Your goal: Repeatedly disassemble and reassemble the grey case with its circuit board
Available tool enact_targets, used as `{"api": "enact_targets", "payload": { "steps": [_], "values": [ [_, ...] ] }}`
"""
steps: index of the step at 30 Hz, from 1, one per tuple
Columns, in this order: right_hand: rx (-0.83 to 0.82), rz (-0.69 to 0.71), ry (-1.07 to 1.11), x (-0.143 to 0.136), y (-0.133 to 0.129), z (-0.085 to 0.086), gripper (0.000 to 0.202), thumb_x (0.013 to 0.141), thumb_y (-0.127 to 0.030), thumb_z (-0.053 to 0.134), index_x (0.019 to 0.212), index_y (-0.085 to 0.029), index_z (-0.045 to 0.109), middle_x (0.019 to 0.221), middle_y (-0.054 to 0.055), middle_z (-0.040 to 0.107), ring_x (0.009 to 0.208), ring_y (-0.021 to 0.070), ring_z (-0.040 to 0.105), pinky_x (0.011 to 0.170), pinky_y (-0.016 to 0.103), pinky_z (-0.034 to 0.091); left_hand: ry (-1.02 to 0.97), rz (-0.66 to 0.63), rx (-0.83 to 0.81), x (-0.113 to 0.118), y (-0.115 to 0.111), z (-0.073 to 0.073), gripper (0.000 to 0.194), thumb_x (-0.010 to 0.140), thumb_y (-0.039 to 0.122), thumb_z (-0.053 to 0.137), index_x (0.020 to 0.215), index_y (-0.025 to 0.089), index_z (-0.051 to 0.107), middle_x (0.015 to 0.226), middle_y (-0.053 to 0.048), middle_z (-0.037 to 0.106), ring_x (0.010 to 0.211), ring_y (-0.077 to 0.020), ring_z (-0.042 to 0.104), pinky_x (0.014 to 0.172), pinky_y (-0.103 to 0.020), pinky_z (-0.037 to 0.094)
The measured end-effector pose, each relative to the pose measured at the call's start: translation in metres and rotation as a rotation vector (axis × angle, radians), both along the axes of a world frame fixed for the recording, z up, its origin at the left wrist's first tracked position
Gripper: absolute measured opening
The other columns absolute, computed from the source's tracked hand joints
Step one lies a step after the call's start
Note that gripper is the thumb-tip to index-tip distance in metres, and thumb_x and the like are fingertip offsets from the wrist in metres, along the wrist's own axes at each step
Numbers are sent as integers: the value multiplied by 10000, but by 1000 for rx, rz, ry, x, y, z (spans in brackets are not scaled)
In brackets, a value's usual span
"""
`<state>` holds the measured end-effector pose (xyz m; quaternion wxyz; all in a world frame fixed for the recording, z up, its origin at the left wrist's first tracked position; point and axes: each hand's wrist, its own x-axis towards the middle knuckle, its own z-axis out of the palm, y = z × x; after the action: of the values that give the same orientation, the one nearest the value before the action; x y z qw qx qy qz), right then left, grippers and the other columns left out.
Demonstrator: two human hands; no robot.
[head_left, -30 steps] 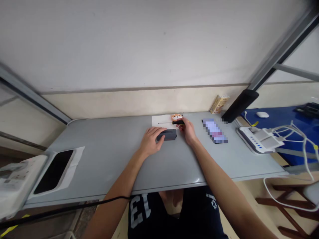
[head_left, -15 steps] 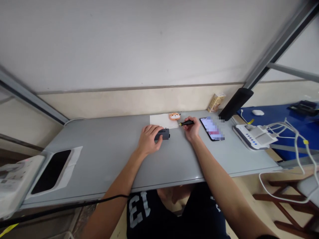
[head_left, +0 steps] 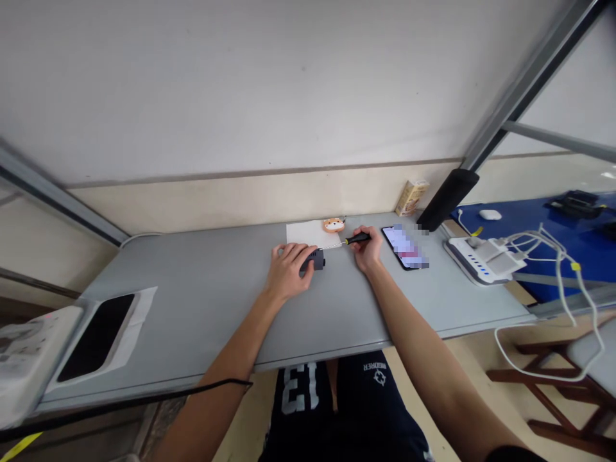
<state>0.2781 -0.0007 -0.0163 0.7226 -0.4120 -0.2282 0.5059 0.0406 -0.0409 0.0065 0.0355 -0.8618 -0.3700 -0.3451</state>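
My left hand (head_left: 289, 271) is closed around a small dark grey device (head_left: 316, 261) with slots along its top, holding it on the grey table (head_left: 202, 308). Its left part is hidden under my fingers. A screwdriver (head_left: 357, 238) with a black and yellow handle is gripped in my right hand (head_left: 369, 251). Its thin shaft points left, and the tip meets the device's upper edge near my left fingertips; the exact contact point is too small to make out. Behind the device lie a white sheet of paper (head_left: 303, 233) and an orange animal-faced case (head_left: 333, 224).
A lit phone (head_left: 404, 247) lies right of my right hand. Farther right are a small carton (head_left: 411, 197), a padded black post (head_left: 448, 199) and a power strip (head_left: 479, 262) with white cables. At left, a dark-screened phone (head_left: 99, 337) rests on white paper. A black cable (head_left: 144, 399) crosses the front.
The view has shifted slightly, and my legs below the table have moved. Both hands keep their hold on the device and the screwdriver, with little visible movement.
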Motion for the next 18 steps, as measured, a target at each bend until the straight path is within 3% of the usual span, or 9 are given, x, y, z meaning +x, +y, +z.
{"api": "enact_targets", "payload": {
  "steps": [18],
  "values": [
    [-15, -27, 142, -1, -1, 3, 116, 685, -307, 593, 659, -207, 541, 658, -11, 584, 442, 76, 362, 350, 245, 229, 45, -3, -8, 1, 0, 0, 344, 965, 207, 524, 1279, 275, 647, 1173, -89, 729, 1078, -284, 622, 1021, -530, 329]
  ]
}}
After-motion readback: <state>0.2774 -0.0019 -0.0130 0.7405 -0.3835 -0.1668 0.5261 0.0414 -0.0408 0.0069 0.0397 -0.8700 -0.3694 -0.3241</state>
